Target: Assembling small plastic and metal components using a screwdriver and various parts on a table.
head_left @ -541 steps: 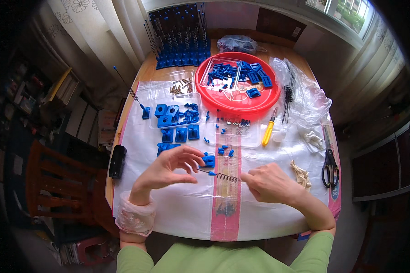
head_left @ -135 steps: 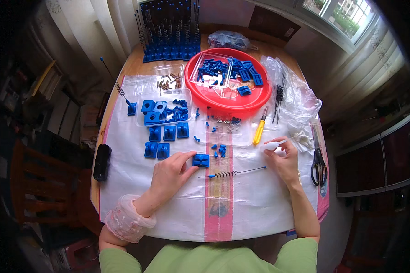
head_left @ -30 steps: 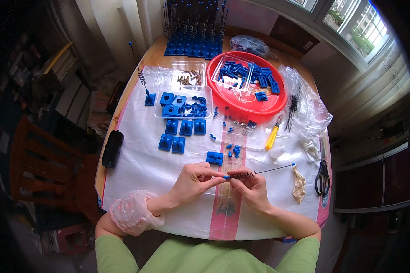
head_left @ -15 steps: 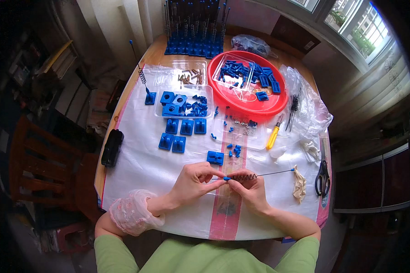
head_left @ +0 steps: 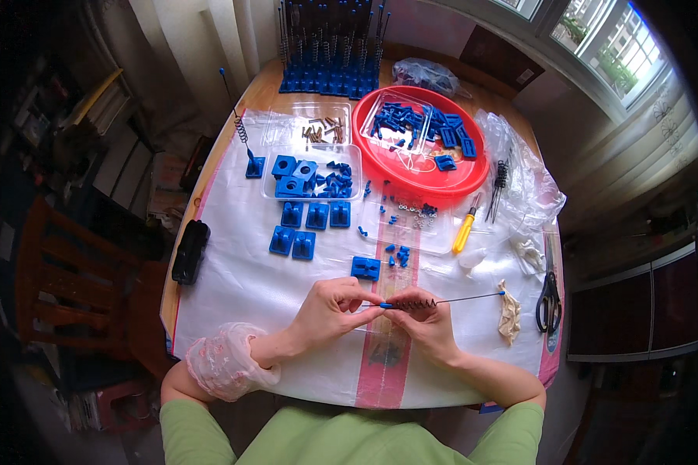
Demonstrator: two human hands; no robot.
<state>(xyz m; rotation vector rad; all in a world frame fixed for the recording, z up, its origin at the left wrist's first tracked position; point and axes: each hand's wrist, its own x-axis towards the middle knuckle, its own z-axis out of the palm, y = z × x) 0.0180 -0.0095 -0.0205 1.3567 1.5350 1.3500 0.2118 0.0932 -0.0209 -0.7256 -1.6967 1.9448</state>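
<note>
Near the table's front, my left hand point(head_left: 327, 311) pinches a small blue plastic piece point(head_left: 385, 306) between thumb and fingertips. My right hand point(head_left: 426, 328) is closed around a black coil spring rod point(head_left: 467, 297), whose thin straight end runs out to the right with a blue tip. The blue piece sits at the rod's left end, where both hands' fingertips meet. Just beyond them lies a blue base block point(head_left: 366, 268), with several small blue plugs point(head_left: 399, 254) behind it. Fingers partly hide the coil.
A red basin point(head_left: 473, 174) of blue parts stands behind, beside a clear tray point(head_left: 352, 192) of blue pieces. Assembled spring stands point(head_left: 329, 81) crowd the back. A yellow screwdriver point(head_left: 463, 234) and black scissors point(head_left: 549, 304) lie right; a black case point(head_left: 191, 252) lies left.
The rod's blue-tipped end has dipped slightly and moved a little to the right. Both hands keep nearly the same place and grip.
</note>
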